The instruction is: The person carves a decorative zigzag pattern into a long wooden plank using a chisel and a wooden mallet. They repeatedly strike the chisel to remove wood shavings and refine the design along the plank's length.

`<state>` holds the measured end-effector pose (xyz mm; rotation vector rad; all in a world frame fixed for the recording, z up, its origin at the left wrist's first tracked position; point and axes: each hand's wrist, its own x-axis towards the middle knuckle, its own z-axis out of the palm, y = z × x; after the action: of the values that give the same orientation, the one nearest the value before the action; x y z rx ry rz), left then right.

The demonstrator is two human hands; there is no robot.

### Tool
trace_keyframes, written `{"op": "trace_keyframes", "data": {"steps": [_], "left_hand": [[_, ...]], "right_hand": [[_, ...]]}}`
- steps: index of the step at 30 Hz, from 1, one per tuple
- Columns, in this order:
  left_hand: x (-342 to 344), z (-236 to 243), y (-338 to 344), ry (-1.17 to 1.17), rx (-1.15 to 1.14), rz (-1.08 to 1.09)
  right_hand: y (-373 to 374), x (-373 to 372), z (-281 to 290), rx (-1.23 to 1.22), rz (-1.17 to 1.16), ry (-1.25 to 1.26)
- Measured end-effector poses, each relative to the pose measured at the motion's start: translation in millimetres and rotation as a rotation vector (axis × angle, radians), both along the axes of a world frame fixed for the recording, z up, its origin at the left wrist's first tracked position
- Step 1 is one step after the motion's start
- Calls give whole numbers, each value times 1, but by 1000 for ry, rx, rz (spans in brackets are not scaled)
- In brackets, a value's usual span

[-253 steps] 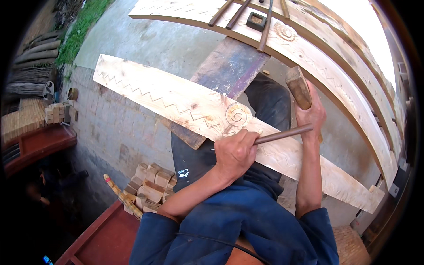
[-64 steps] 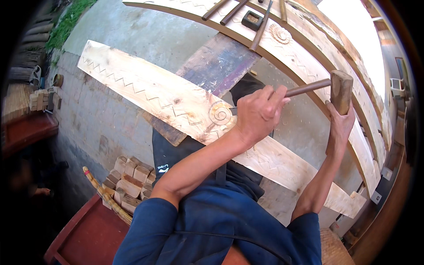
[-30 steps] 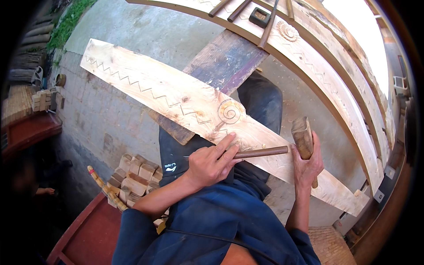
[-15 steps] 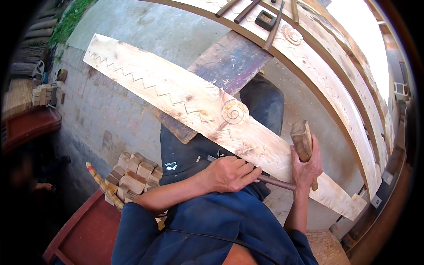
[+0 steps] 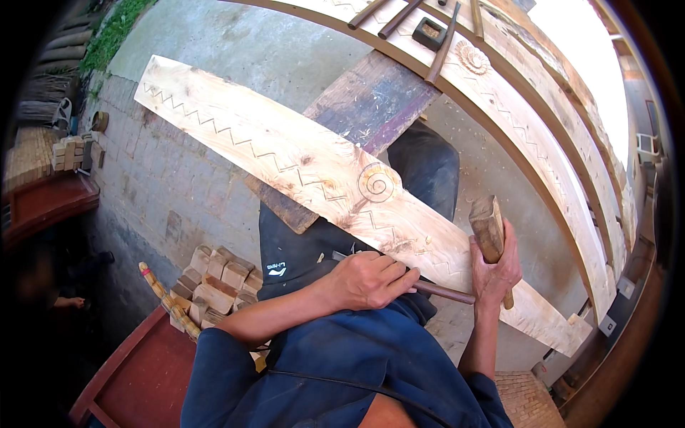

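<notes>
My left hand (image 5: 371, 282) is closed around a carving chisel with a long brown handle (image 5: 446, 291). Its metal end shows left of my knuckles, over my dark trousers, and the handle end points toward my right wrist. In my right hand (image 5: 497, 271) is a wooden mallet (image 5: 486, 227), its head up and its handle end below my fingers. A long pale board (image 5: 285, 146) lies slantwise before me, with a zigzag line cut along it and a carved spiral (image 5: 377, 183) near its middle. My right hand is over the board's near right part.
A paint-stained plank (image 5: 378, 100) lies crosswise under the board. Beyond stand more long carved boards (image 5: 514, 107), carrying several tools and a small dark box (image 5: 429, 33). To the left are stacked wood blocks (image 5: 217, 278), a red tray-like surface (image 5: 150, 371) and a bamboo stick (image 5: 168, 299).
The chisel has tilted slightly in my left hand, its handle end rising a little. The mallet and the board stay almost where they were.
</notes>
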<state>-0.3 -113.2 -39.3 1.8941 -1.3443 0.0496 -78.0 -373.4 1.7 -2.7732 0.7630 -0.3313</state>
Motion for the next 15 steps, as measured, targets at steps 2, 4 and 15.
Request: {"op": "trace_keyframes", "data": {"steps": [2,4,15], "left_hand": [[0,0,0,-2,2,-1],[0,1,0,-3,8,-2],[6,16,-7,86,-7,120]], "right_hand": [[0,0,0,-6,5,-3],[0,0,-1,-12,6,-3],[-3,-4,-4,14,-15,6]]}}
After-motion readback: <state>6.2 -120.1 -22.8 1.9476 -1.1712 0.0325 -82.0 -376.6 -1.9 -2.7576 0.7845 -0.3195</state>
